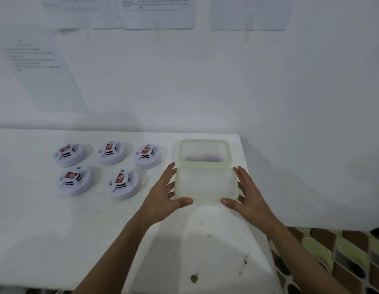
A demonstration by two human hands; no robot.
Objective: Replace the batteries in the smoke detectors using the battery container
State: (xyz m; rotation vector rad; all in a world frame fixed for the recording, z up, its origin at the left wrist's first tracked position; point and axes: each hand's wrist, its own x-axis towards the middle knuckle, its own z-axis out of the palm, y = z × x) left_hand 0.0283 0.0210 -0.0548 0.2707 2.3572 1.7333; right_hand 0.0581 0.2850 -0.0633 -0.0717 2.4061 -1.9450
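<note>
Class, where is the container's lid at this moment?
In the head view the lid is right of centre, held between the left hand and right hand, just in front of the open container on the table.

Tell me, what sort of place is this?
Probably a plain workroom or test bench: a white table, printed sheets taped to the wall, five smoke detectors laid in rows.
</note>
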